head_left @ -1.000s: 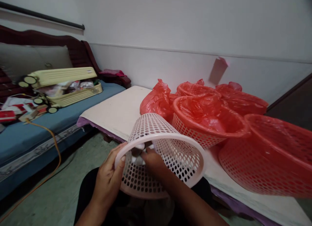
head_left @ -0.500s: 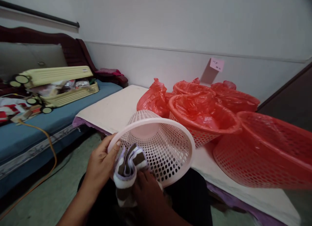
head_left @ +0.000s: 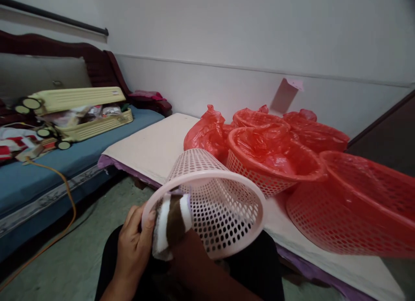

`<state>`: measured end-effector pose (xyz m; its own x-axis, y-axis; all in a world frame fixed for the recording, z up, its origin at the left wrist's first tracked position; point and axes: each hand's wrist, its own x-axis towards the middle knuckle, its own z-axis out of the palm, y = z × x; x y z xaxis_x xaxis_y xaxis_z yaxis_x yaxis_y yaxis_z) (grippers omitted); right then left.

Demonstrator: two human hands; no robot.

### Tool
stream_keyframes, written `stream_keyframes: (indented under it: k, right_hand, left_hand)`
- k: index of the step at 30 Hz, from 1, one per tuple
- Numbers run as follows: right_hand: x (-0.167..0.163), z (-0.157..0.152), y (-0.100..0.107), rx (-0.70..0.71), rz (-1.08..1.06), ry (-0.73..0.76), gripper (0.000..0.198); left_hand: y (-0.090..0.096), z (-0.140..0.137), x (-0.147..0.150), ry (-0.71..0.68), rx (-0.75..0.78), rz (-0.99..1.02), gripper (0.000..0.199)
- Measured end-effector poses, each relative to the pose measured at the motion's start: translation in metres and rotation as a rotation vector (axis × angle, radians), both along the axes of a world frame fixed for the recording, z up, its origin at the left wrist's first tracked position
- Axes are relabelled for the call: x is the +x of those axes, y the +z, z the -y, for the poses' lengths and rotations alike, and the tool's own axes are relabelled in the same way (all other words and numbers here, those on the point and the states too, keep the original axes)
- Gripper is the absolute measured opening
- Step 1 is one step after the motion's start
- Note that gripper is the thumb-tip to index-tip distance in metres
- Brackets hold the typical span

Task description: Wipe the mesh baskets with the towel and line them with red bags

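A pale pink perforated plastic basket [head_left: 227,178] lies tipped over my lap, its mouth facing me. My left hand [head_left: 134,238] is closed on the left side of its rim, thumb on the inside. My right hand [head_left: 187,245] reaches into the mouth with a striped cloth [head_left: 175,219] of white, brown and lilac. The cloth lies against the inner left wall, and it hides most of the right fingers, which seem wrapped in it.
Red baskets [head_left: 350,201] and a red basket lined with a red plastic bag [head_left: 275,154] stand on a low white board [head_left: 142,145] beyond. At left, a blue bed [head_left: 81,154] bears an open yellow suitcase [head_left: 78,97]. An orange cord [head_left: 69,193] hangs to the floor.
My right hand has pushed the cloth deeper into the basket, along its left inner side. The basket's mouth has dropped slightly and my left hand has moved down with the rim.
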<state>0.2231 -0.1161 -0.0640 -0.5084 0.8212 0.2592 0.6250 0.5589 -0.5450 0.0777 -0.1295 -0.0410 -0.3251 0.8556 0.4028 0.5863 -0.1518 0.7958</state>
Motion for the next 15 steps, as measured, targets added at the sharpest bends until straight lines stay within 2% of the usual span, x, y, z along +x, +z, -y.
stream_keyframes:
  k: [2, 5, 7, 10, 12, 15]
  right_hand:
    - [0.008, -0.009, -0.006, -0.052, 0.091, -0.036, 0.037]
    - [0.027, -0.039, -0.010, -0.025, 0.391, -0.119, 0.024]
    - [0.038, -0.066, -0.011, -0.001, 0.560, -0.234, 0.026]
    - [0.046, -0.098, -0.010, 0.002, 0.595, -0.322, 0.034]
    - [0.045, -0.103, -0.010, -0.003, 0.583, -0.275, 0.035]
    - [0.040, -0.080, -0.007, -0.009, 0.554, -0.109, 0.026]
  left_hand:
    - [0.002, -0.001, -0.004, -0.010, 0.046, -0.053, 0.024]
    - [0.006, -0.001, -0.005, -0.019, 0.093, -0.089, 0.022]
    - [0.006, 0.001, -0.003, -0.046, 0.116, -0.118, 0.024]
    - [0.002, 0.004, -0.001, -0.081, 0.167, -0.186, 0.026]
    - [0.000, 0.004, -0.001, -0.083, 0.214, -0.236, 0.027]
    - [0.005, -0.001, -0.006, -0.086, 0.260, -0.316, 0.029]
